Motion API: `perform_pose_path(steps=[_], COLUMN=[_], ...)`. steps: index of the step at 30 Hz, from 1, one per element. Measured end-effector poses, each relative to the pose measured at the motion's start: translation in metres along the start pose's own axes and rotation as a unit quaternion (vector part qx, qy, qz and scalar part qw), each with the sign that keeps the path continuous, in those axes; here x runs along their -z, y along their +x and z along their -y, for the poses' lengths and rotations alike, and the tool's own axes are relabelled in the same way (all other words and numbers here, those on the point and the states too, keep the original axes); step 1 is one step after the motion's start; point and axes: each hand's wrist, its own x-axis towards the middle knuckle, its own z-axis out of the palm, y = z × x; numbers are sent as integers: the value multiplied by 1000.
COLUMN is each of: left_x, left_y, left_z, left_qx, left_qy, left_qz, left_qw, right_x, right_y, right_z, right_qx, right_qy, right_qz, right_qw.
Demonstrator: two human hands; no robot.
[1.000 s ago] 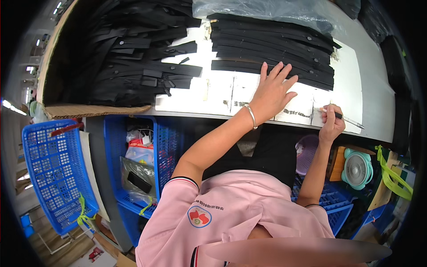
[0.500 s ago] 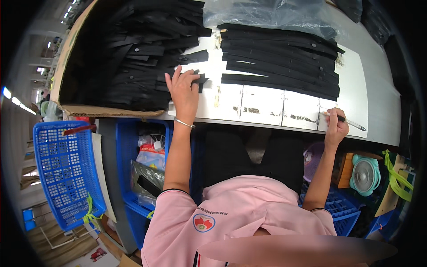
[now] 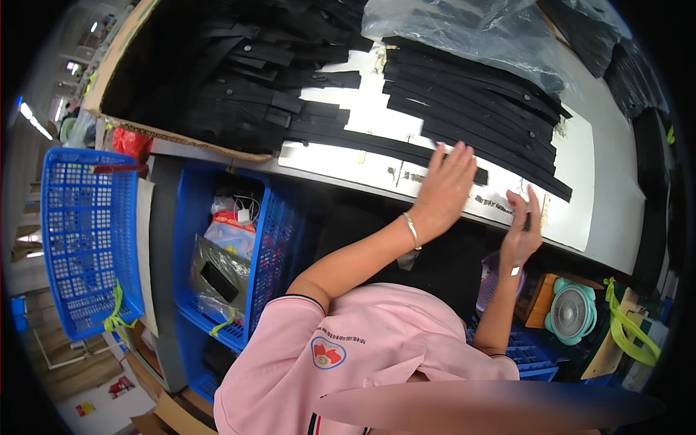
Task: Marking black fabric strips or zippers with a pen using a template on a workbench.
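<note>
Single head-worn fisheye view, looks steeply down past pink-shirted shoulders onto white worktable (image 3: 580, 181) close ahead; straight edges bow near rim; blue plastic mesh baskets (image 3: 80, 232) at left.

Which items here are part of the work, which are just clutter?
In use: left hand on a long black strip; right hand; stacked black strips; white table.
Lying about: blue basket, plastic bag, teal fan.

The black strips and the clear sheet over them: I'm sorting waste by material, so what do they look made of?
The black strips look like matte rubber or soft plastic: flat, dull and slightly bending, though fabric can't be ruled out. The clear sheet looks like thin plastic film: transparent, crinkled, with glossy highlights.
</note>
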Motion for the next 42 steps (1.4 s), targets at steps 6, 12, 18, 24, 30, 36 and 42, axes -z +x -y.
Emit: perform_pose_path(steps=[6, 12, 18, 24, 30, 36, 42], left_x=[0, 27, 51, 75, 81, 79, 76], left_y=[-6, -24, -52, -75, -74, -72, -73], left_z=[-23, -6, 18, 38, 56, 58, 59], left_qx=[-9, 33, 88, 186, 158, 157, 157], left_qy=[-119, -73, -20, 50, 65, 58, 61], left_qz=[29, 90, 86, 73, 58, 34, 24], left_qw=[992, 993, 992, 979, 984, 985, 985], right_x=[-5, 33, 55, 50, 50, 39, -40], right_y=[-20, -13, -13, -17, -17, -1, 17], right_z=[6, -11, -39, -39, -33, -4, 69], right_qx=[215, 174, 196, 194, 184, 140, -57], right_qy=[-205, -244, -337, -358, -366, -320, 75], right_qz=[113, 66, 12, -17, -11, 4, 122], right_qw=[948, 952, 921, 913, 912, 937, 988])
